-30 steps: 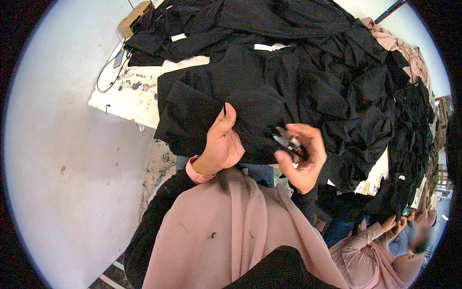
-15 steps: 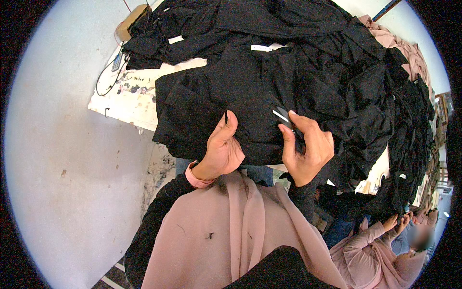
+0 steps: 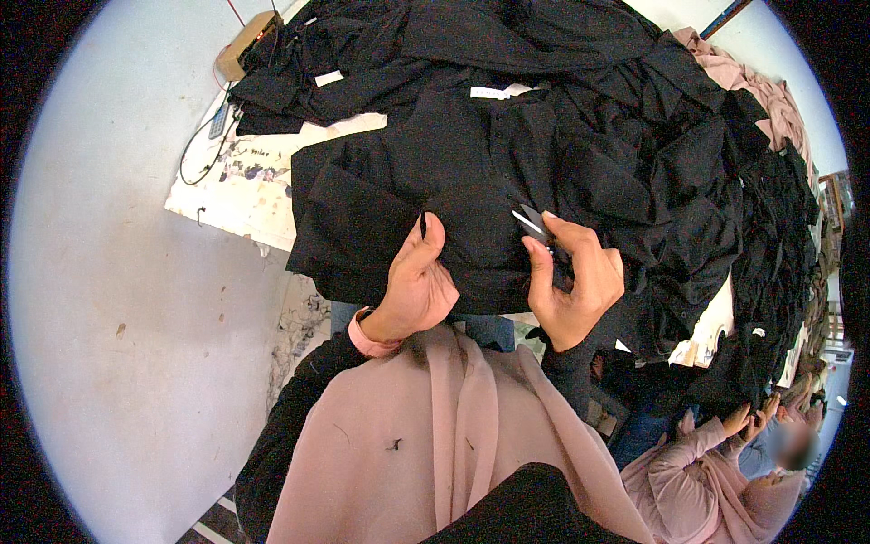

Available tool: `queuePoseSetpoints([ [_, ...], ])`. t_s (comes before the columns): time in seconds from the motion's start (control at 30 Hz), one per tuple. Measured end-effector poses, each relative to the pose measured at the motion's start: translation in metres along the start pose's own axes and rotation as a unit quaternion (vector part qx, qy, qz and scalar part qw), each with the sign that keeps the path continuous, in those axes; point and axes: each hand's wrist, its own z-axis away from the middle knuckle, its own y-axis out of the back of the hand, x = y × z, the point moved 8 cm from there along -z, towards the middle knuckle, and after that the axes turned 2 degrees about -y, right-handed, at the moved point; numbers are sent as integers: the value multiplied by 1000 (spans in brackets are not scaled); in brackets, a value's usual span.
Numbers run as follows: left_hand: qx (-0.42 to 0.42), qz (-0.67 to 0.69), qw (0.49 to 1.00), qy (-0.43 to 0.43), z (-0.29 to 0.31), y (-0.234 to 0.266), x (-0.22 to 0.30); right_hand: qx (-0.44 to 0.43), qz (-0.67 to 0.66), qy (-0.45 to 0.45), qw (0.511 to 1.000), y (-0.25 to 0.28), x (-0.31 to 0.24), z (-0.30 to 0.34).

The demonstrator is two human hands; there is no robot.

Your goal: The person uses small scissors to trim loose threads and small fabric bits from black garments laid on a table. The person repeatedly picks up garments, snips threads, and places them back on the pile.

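Observation:
A black garment [image 3: 453, 204] with a buttoned placket lies spread over the table before me, a white label [image 3: 489, 92] at its neck. My left hand [image 3: 419, 283] grips the garment near its close edge, thumb on top and the other fingers mostly hidden. A narrow black fold of cloth shows beside that thumb. Between the thumb and fingers of my right hand [image 3: 580, 286] is a pair of thread snips [image 3: 535, 225], blades slightly apart and pointing up and left over the cloth. Whether the blades touch the cloth I cannot tell.
More black garments [image 3: 544, 36] are heaped at the back and right. The white, stained tabletop [image 3: 245, 181] shows at left, with a cable and a small box [image 3: 249, 43] beyond. A pale wall [image 3: 109, 272] runs along the left. At lower right a co-worker [image 3: 698, 480] handles black cloth.
The snips' blades look a little farther apart. Both hands keep almost the same place, and the garment lies as before.

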Motion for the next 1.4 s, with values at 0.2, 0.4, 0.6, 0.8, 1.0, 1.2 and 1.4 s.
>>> queuePoseSetpoints([
  [0.2, 85, -51, 977, -190, -1, 34, 85, -2, -19, -37, 999, -4, 35, 5],
  [0.4, 358, -94, 815, -445, 45, 102, 243, 215, 36, -343, 914, 65, 189, 16],
  [0.6, 202, -535, 693, -439, 43, 59, 201, -130, 153, -404, 893, 29, 275, 27],
  [0.8, 125, -781, 586, -173, 7, 90, 138, 218, -236, -404, 857, 72, 282, 26],
  [1.0, 79, -883, 454, -94, 3, 123, 117, 360, -297, -532, 707, 86, 276, 48],
  [1.2, 99, -856, 501, -81, 0, 100, 113, 207, -248, -329, 887, 37, 172, -20],
  [1.4, -36, -450, 885, -111, -9, 71, 96, -448, -288, 146, 833, -107, -45, 37],
])
